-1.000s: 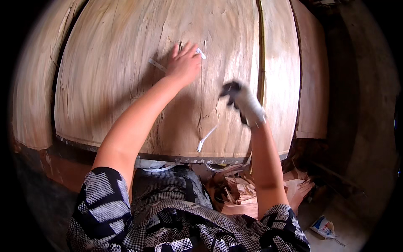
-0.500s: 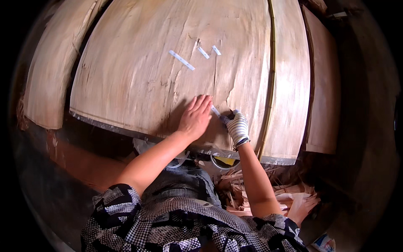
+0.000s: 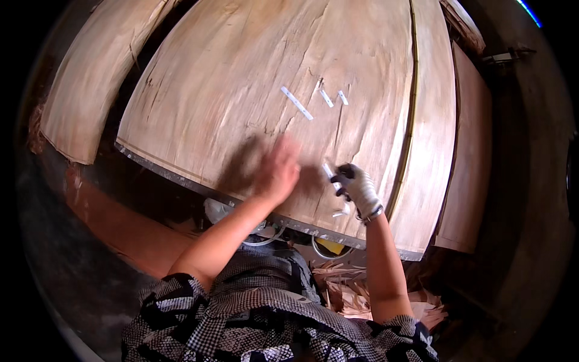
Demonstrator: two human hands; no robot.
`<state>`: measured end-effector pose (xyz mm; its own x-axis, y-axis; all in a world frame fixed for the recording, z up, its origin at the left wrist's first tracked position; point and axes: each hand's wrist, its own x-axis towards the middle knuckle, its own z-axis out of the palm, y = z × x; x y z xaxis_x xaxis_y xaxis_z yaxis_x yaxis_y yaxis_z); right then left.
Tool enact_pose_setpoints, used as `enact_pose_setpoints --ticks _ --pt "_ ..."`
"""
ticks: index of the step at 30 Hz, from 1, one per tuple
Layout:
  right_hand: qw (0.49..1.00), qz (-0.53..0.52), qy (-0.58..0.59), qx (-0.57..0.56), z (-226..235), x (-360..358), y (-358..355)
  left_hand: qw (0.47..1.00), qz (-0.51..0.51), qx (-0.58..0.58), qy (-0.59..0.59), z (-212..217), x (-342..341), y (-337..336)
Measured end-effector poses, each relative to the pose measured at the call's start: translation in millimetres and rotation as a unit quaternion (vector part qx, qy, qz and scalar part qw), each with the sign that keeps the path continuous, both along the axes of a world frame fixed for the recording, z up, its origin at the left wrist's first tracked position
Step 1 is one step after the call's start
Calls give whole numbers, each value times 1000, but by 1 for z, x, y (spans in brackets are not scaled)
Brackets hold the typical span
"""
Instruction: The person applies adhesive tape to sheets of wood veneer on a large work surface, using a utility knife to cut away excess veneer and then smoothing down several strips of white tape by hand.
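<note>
Across the broad veneer sheet our bare left hand presses flat (blurred) while, at three o'clock, our gloved right hand pinches white tape, which we judge could wrinkle or tear the thin wood.

Three white tape strips, two hands

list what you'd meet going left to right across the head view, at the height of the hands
dark floor → left hand → white tape strip → gloved right hand → side veneer sheet
</note>
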<state>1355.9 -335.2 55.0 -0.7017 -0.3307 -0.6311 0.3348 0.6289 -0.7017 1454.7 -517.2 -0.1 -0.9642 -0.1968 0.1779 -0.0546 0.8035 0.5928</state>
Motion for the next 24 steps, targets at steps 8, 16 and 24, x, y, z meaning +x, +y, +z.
enact_pose_setpoints --ticks 8,16,24 --pt "993 93 37 -60 -48 -8 -142 987 157 -39 -4 -24 14 -55" --pt "988 75 120 55 -59 6 -110 993 19 -109 -29 -22 12 -74" --pt "935 129 279 177 -44 25 -106 991 -88 -99 0 -32 10 -58"
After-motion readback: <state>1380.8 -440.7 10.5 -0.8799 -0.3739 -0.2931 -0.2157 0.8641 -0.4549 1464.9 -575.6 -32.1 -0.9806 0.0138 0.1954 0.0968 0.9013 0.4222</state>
